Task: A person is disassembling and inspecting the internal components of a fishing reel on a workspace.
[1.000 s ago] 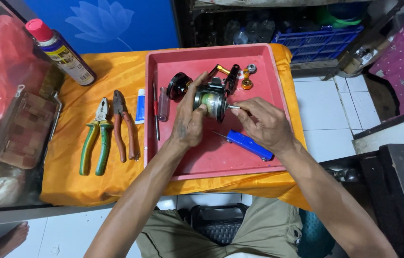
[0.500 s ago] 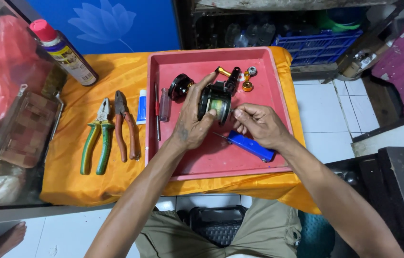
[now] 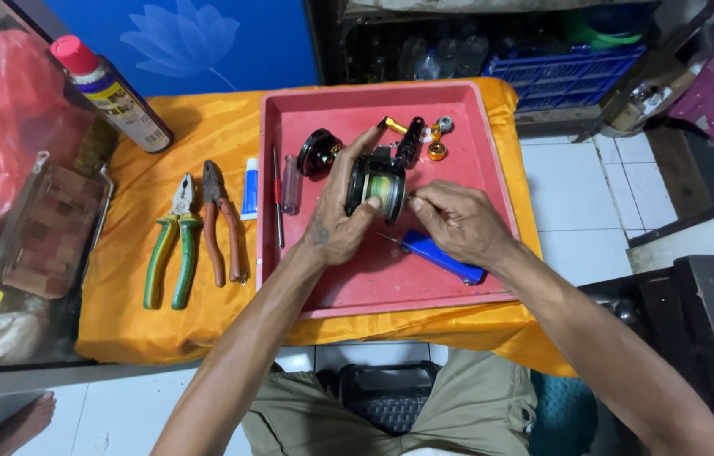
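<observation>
Head view: left hand (image 3: 336,230) holds fishing reel (image 3: 376,184); right hand (image 3: 452,221) touches it.

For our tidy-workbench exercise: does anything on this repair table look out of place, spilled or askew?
Nothing is spilled. The black fishing reel is partly dismantled: its round black side cover and small gold and silver parts lie loose in the red plastic tray.

Right hand (image 3: 456,224) now sits closer against the reel (image 3: 378,184), fingertips apparently pinching its side; reel tilted slightly.
</observation>
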